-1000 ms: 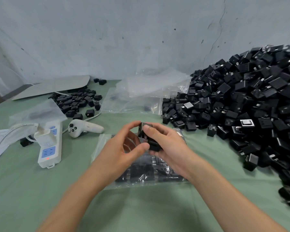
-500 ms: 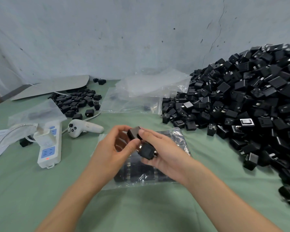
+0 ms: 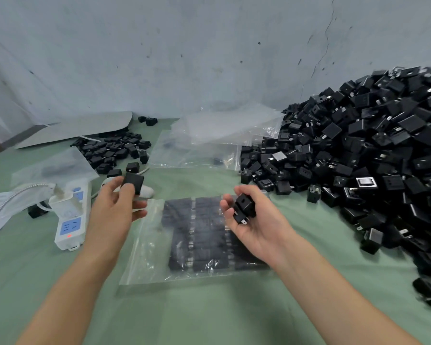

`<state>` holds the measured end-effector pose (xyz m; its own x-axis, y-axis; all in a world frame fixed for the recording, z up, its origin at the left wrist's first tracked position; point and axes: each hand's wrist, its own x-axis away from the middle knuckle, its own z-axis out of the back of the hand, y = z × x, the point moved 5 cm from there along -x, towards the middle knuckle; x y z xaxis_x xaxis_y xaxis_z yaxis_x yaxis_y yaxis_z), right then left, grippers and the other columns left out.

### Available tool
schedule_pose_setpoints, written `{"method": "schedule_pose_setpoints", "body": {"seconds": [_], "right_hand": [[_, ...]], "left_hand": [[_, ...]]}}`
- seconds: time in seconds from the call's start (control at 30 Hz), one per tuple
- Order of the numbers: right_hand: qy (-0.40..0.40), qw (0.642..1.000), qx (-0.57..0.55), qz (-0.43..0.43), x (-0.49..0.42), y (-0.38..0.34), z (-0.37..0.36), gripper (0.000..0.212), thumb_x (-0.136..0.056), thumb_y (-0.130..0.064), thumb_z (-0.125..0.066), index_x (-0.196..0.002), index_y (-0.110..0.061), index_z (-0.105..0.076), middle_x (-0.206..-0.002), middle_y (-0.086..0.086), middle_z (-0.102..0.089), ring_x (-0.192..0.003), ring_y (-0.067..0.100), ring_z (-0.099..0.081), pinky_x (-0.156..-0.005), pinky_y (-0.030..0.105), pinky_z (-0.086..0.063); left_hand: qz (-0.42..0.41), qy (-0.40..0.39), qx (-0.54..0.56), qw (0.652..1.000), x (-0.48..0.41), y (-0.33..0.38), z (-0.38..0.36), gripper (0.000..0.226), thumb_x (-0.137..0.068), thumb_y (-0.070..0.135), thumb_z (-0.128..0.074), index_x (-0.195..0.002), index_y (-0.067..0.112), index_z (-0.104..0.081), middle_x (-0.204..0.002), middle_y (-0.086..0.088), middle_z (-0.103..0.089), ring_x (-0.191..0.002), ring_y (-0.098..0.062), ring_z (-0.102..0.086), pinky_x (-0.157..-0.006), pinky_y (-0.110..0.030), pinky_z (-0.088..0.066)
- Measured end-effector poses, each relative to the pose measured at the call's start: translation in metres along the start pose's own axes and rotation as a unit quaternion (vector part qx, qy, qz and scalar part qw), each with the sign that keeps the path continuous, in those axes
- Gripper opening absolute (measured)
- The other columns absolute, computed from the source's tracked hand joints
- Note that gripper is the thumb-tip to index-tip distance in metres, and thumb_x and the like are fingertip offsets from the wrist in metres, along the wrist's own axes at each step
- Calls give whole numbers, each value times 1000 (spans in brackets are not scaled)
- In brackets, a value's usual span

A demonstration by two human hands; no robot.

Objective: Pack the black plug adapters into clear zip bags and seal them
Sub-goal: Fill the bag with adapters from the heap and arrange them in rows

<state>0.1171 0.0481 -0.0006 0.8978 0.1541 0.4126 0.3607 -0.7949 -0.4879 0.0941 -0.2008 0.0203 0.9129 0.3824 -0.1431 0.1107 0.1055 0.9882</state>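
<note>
My left hand (image 3: 115,210) pinches one black plug adapter (image 3: 134,183) between thumb and fingers, raised above the table left of centre. My right hand (image 3: 254,220), palm up, holds two black adapters (image 3: 244,207) in its curled fingers. Between and below the hands a clear zip bag (image 3: 149,250) lies flat on the green cloth, with rows of black adapters inside it. A huge heap of loose black adapters (image 3: 373,165) fills the right side.
A white power strip (image 3: 71,215) with a charger plugged in lies at the left, beside a white controller partly behind my left hand. A smaller adapter pile (image 3: 115,150) and a stack of empty clear bags (image 3: 217,140) sit at the back.
My hands have parted. The left hand moved left and up with one adapter, the right hand moved right with the others, and the bag between them is uncovered.
</note>
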Motion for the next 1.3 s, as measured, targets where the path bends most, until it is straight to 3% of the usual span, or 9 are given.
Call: {"method": "schedule_pose_setpoints", "body": {"seconds": [0.1,0.2,0.37,0.53,0.73,0.87,1.0,1.1,1.3], "right_hand": [[10,999,17,31,-2,-10,2,10,-88,-13,-68,-87,-6,-61,-86,12,-66,-68,22,-63,-51,21,-53],[16,996,59,61,-3,-17,5,10,-89,-14,-68,-93,-7,-61,-83,10,-67,-67,20,-63,-50,21,-52],[26,981,156,110,-6,-24,8,12,-92,-16,-66,-99,-10,-60,-81,6,-67,-63,16,-62,-51,22,-51],[19,955,252,155,-11,-22,8,5,-95,-16,-63,-96,-11,-61,-82,5,-64,-65,15,-59,-53,24,-50],[23,922,334,195,-18,-19,12,7,-93,-19,-63,-87,-17,-66,-77,0,-66,-66,15,-58,-54,27,-49],[41,834,484,261,-19,-22,13,7,-88,-36,-60,-84,-35,-66,-70,-5,-64,-58,12,-57,-62,36,-50],[40,743,587,319,-17,-20,13,9,-89,-41,-57,-85,-35,-64,-65,-15,-61,-50,2,-49,-51,22,-44],[36,657,659,365,-14,-17,11,8,-94,-33,-57,-88,-33,-63,-82,-17,-63,-74,0,-55,-62,12,-39],[32,491,749,443,-5,-7,4,10,-97,-28,-57,-102,-22,-63,-105,-7,-58,-94,15,-53,-77,25,-40]], "left_hand": [[27,3,-119,993,-7,-13,22,26,-98,21,-53,-121,17,-62,-94,-2,-68,-77,-12,-67,-84,-37,-56],[-20,-21,-274,961,-2,-16,38,34,-95,21,-60,-128,30,-59,-103,0,-65,-83,-14,-65,-70,-33,-48],[-100,-79,-412,902,10,-25,47,40,-95,18,-63,-131,35,-60,-107,-2,-61,-83,-7,-59,-76,-34,-43],[-117,-148,-444,876,18,-37,42,46,-92,17,-68,-133,35,-60,-101,1,-61,-94,-18,-61,-89,-38,-47],[-174,-213,-373,886,25,-34,44,48,-85,22,-75,-122,46,-57,-101,16,-65,-102,6,-57,-88,-4,-38],[-131,-182,-343,912,22,-43,49,53,-84,28,-75,-131,38,-53,-108,20,-65,-109,8,-55,-92,-13,-38],[-120,-179,-329,919,19,-47,45,63,-84,25,-77,-138,36,-46,-109,19,-67,-111,4,-58,-90,-13,-39],[-110,-198,-298,927,17,-50,38,67,-83,21,-78,-140,35,-46,-105,24,-71,-102,17,-58,-82,4,-37],[-101,-221,-276,930,13,-52,29,70,-83,22,-79,-138,46,-42,-107,30,-69,-104,16,-60,-74,0,-43]]}}
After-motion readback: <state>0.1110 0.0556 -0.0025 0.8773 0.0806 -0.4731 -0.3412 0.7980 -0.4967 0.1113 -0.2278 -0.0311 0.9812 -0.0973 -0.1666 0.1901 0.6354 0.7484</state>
